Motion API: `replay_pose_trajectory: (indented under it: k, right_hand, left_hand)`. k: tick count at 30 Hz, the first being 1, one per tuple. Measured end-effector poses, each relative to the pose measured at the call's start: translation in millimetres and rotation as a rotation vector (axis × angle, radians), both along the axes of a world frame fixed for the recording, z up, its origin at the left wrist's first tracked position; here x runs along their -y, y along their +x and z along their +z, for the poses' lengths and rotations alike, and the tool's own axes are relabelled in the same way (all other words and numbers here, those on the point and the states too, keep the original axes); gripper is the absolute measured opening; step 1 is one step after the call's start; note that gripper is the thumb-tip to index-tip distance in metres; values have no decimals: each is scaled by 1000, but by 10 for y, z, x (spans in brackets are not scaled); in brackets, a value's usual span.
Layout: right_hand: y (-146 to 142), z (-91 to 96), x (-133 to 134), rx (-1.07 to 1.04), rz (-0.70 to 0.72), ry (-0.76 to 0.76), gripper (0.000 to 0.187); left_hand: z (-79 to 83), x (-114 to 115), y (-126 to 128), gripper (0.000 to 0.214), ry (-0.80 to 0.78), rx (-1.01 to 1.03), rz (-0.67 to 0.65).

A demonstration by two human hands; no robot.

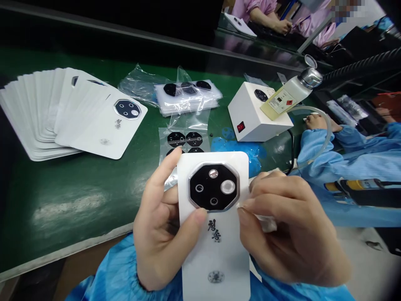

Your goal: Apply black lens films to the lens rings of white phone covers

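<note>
My left hand (163, 225) grips a white phone back cover (216, 246) by its left edge, thumb lying across the front below the black octagonal camera plate (213, 187). My right hand (291, 225) is curled against the cover's right edge, fingers pinched on a small white cloth (266, 223). The cover stands upright in front of me, above my blue sleeves.
A fanned stack of white covers (62, 113) lies at the left on the green belt (78, 196). Bags of black lens plates (188, 98) and a sheet of them (184, 140) sit behind. A white box (253, 113), a tilted bottle (291, 94) and a co-worker's blue sleeve (344, 154) are at the right.
</note>
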State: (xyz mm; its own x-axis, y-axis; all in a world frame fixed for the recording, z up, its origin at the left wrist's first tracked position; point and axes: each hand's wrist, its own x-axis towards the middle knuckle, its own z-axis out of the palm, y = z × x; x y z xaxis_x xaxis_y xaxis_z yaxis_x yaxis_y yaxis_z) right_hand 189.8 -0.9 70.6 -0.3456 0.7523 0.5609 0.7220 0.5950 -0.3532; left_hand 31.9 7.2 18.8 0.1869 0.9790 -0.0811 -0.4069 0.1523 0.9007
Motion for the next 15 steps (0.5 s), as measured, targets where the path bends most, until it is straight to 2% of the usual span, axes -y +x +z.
replay_pose_trajectory:
  k: [8, 15]
  right_hand:
    - [-16, -42, -1, -20, -32, -7, 19]
    - [-79, -71, 10, 35, -115, 39, 16]
  left_hand:
    - [63, 19, 12, 61, -49, 42, 12]
    - [33, 15, 17, 62, 51, -23, 25]
